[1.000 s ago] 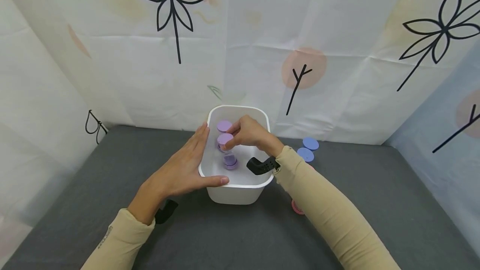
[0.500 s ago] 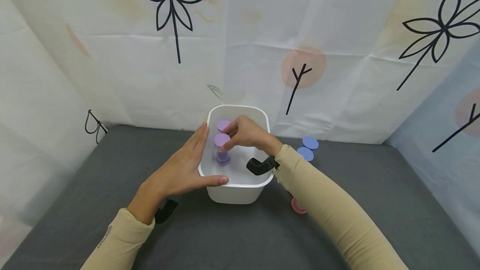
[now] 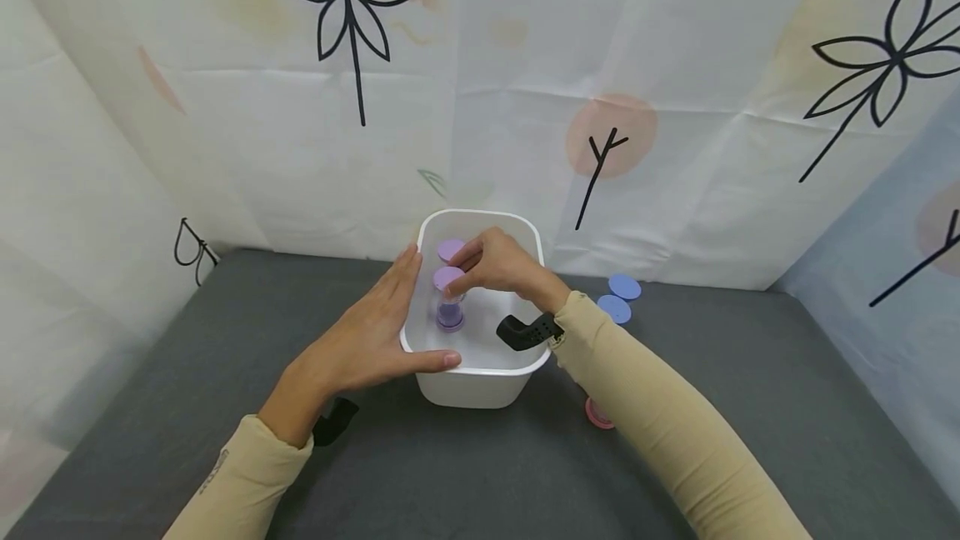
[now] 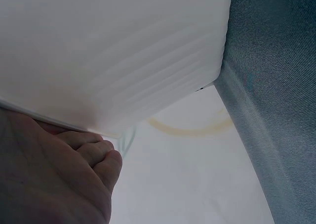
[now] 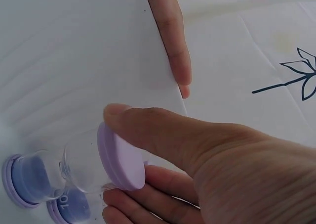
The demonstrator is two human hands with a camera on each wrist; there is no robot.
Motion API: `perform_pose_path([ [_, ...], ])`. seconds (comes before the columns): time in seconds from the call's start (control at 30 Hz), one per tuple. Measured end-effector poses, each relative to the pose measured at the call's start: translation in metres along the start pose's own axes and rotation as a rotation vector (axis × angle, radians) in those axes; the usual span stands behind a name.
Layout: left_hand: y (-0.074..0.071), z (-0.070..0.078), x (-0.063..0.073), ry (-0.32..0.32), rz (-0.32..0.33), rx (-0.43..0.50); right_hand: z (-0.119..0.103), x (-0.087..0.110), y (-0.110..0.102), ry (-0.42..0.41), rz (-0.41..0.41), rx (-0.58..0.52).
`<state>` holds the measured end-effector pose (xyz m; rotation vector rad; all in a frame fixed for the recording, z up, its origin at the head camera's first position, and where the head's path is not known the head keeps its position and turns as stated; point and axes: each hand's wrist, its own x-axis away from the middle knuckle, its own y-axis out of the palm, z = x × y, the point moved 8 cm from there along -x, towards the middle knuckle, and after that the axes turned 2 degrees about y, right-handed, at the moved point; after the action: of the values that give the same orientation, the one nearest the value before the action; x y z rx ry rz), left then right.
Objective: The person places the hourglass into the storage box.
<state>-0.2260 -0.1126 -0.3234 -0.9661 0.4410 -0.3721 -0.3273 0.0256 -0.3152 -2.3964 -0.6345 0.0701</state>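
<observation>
My right hand [image 3: 495, 263] reaches into a white plastic bin [image 3: 480, 372] and pinches a purple-capped sand timer [image 3: 449, 278] by its top end. In the right wrist view, thumb and fingers hold either side of the purple cap [image 5: 121, 157], with clear glass and purple sand [image 5: 32, 177] below. A second purple sand timer [image 3: 452, 250] stands just behind it in the bin, partly hidden by the first and by my fingers. My left hand [image 3: 363, 336] rests along the bin's left side, fingers straight against the outer wall and thumb across the near rim.
Two blue-capped pieces [image 3: 624, 287] stand on the grey table [image 3: 480, 473] right of the bin, partly behind my right forearm. A pink round piece [image 3: 597, 413] shows beside that sleeve. A patterned cloth wall [image 3: 510, 148] rises close behind the bin.
The lower end of the held sand timer has swung left, so it now stands straighter beneath my right hand. My left hand keeps its place on the bin.
</observation>
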Motion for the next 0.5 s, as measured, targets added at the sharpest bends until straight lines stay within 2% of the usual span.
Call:
perform_pose_path([
  [0.37,0.000,-0.001,0.001,-0.006,0.003,0.006,-0.006,0.008,-0.021,0.059,0.187,-0.037],
  [0.5,-0.001,-0.001,0.001,0.000,0.006,0.009,-0.015,0.014,-0.027,0.065,0.193,-0.050],
])
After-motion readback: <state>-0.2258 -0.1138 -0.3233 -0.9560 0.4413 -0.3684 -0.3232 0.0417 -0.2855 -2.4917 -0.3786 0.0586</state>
